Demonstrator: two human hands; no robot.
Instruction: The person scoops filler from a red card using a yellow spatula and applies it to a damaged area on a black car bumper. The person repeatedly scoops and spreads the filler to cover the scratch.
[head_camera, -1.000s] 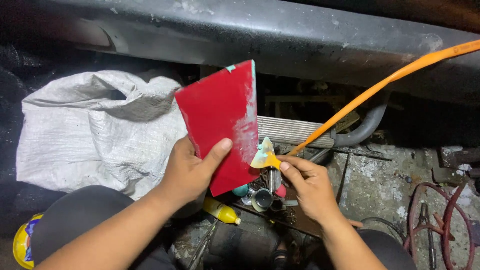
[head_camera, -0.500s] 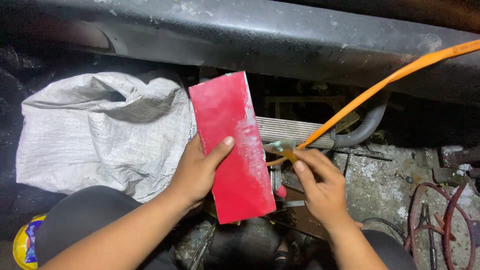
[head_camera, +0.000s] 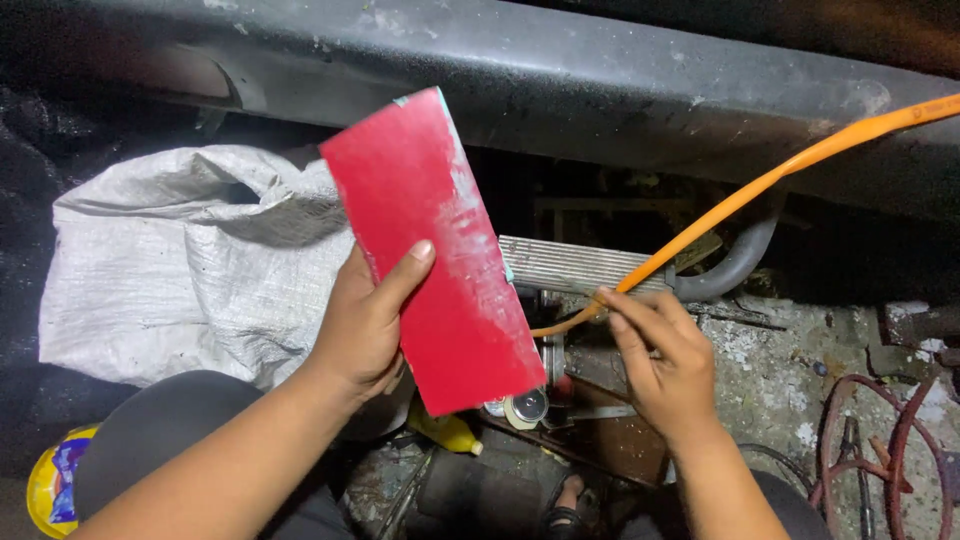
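Since the earlier frame, the red card has tilted upright and risen; the left hand is clamped on its lower edge, thumb across the face. Right hand, beside that grip, pinches the orange hose where it ends. Probable risks: the hose springing free of the thin pinch, or the card slipping onto the cluttered parts below. Beyond the grip lie a white woven sack, a ribbed metal block and gritty concrete floor, dimly lit

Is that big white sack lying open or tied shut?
Open. The white sack lies slumped, its mouth gaping with a dark hollow showing near the top.
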